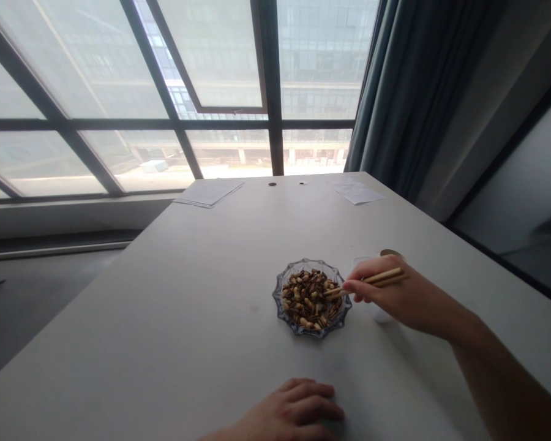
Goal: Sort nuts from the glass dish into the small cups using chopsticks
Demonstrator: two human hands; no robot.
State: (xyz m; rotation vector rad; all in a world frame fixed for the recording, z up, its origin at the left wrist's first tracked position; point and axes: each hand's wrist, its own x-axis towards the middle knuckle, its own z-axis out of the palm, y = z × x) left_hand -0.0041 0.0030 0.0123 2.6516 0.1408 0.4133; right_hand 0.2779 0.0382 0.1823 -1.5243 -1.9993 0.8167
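Woodish chopsticks (386, 277) x2, R hand (390, 298)

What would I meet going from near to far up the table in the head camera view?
Left hand -> scalloped glass dish of seeds -> stack of paper sheets -> large window

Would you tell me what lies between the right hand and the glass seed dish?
In the head view, wooden chopsticks held in the right hand span the gap, their tips over the rim of the glass seed dish.
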